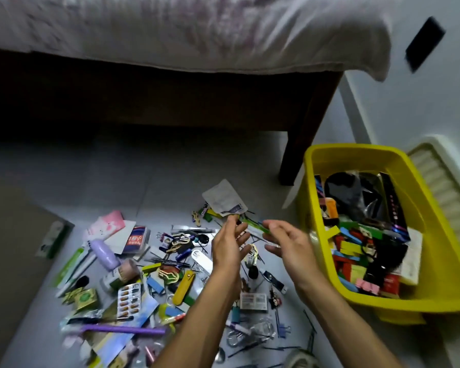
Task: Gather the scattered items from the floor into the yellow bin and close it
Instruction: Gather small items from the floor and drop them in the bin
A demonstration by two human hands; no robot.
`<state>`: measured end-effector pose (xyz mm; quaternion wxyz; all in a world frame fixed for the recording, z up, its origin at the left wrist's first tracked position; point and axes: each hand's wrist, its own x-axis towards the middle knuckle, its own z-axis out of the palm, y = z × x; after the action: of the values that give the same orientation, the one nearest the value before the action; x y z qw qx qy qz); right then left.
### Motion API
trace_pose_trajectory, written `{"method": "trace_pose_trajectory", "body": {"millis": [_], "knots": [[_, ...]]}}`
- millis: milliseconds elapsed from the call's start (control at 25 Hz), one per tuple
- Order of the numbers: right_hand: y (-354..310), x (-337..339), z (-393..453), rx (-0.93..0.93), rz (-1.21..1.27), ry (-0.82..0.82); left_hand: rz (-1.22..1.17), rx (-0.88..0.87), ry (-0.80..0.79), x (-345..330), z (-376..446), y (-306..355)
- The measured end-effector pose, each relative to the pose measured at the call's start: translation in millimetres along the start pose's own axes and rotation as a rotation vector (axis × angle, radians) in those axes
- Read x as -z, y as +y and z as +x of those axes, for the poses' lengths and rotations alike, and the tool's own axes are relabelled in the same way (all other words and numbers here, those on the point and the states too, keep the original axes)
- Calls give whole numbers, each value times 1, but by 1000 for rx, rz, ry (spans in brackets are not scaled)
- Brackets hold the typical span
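Forearms over clutter (154, 261); bed leg (300, 144) beside yellow bin (446, 264); hands possibly empty.

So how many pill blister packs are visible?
1. The blister pack lies in the floor clutter, lower left of the left hand. Others may be hidden in the pile or yellow bin.

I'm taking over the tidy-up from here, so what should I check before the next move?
1. Yellow bin open, lid off: ok.
2. Room left in the bin: ok, its contents sit below the rim.
3. Left hand and right hand on the green strip between them: cannot tell, the fingers look loose and the picture is blurred.
4. Floor cleared: not ok, many items remain, such as the purple bottle and the pill blister pack.
5. Lid within reach: cannot tell; a ribbed pale panel lies behind the bin.
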<state>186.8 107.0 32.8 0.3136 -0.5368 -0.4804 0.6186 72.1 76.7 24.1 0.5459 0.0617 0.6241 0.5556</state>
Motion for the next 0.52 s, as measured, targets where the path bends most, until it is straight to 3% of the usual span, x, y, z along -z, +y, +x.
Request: {"method": "trace_pose_trajectory", "body": {"millis": [120,240,360,440,520], "knots": [[40,-22,40,-78,-206,18,137,27,93,37,40,-5],[77,-29,85,-36,-628,18,373,-1,140,54,86,-11],[97,-35,132,-63,-1017,35,771,-93,224,59,137,-11],[99,-41,160,-138,-1063,20,1046,-153,239,63,170,-7],[104,-48,177,-178,-1125,-13,1153,-142,181,63,198,-6]]}}
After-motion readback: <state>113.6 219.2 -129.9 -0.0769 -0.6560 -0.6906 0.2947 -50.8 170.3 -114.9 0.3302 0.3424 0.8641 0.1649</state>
